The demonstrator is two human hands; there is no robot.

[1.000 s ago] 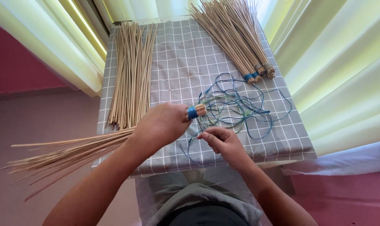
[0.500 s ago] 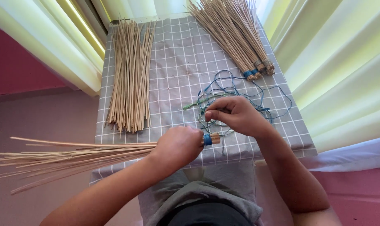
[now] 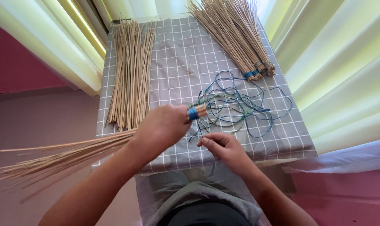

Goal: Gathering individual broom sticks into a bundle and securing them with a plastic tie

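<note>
A grey checked cloth [image 3: 177,62] is covering the tabletop [image 3: 282,161], with loose sticks [image 3: 129,75], tied stick bundles [image 3: 236,37] and what looks like tangled blue-green cord [image 3: 236,106] lying on it.

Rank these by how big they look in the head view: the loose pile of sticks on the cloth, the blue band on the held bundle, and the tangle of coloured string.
1. Loose pile of sticks, longest by far.
2. Tangle of coloured string, wider but shorter.
3. Blue band beside the left hand, clearly smallest.
</note>
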